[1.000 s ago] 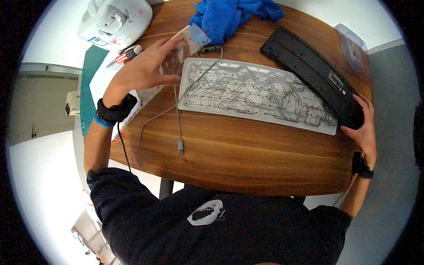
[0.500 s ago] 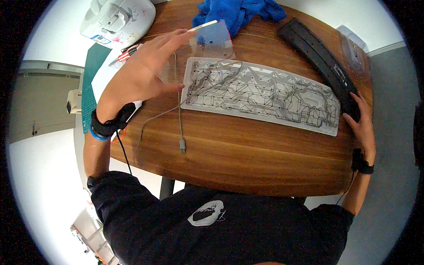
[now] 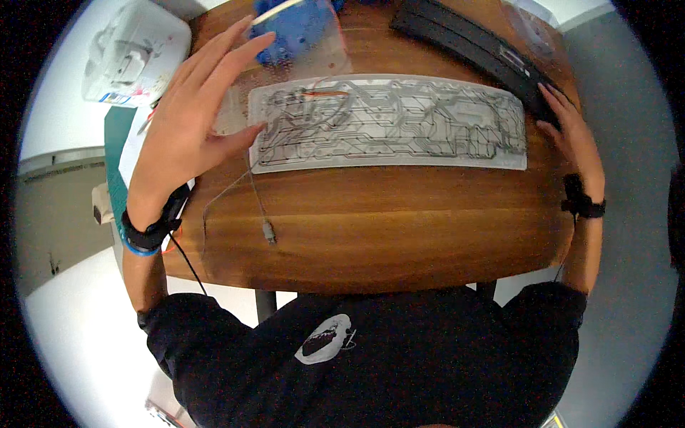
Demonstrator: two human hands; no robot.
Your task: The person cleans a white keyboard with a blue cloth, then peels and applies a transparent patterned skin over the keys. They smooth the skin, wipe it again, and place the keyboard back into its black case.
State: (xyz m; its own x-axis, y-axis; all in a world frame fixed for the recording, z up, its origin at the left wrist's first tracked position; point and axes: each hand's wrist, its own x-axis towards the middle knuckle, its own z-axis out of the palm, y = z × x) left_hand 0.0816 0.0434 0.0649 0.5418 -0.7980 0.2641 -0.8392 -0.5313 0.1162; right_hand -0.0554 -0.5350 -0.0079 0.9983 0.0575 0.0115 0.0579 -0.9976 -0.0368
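Observation:
A pale, translucent keyboard membrane [image 3: 399, 132] with dark printed circuit lines lies flat in the middle of the wooden table. My left hand [image 3: 189, 118] is over its left end, fingers spread and thumb out. The thumb tip is by the membrane's left edge; I cannot tell whether it touches. Beyond those fingers is a clear plastic container [image 3: 314, 53] with a pale strip along its top. At the far right, my right hand [image 3: 574, 143] has its fingers and thumb around the near end of a long black keyboard casing [image 3: 471, 46].
A grey cable with a USB plug [image 3: 269, 232] trails below the membrane's left end. Behind the clear container is a blue cloth [image 3: 289, 32]. A white appliance [image 3: 135, 53], a green mat [image 3: 114, 143] and white paper [image 3: 132, 150] are at the left. Another clear tray [image 3: 531, 28] sits at the back right.
The view has shifted, so the table things sit higher and further left. My left hand stays spread by the membrane's left end. My right hand remains at the casing's near end.

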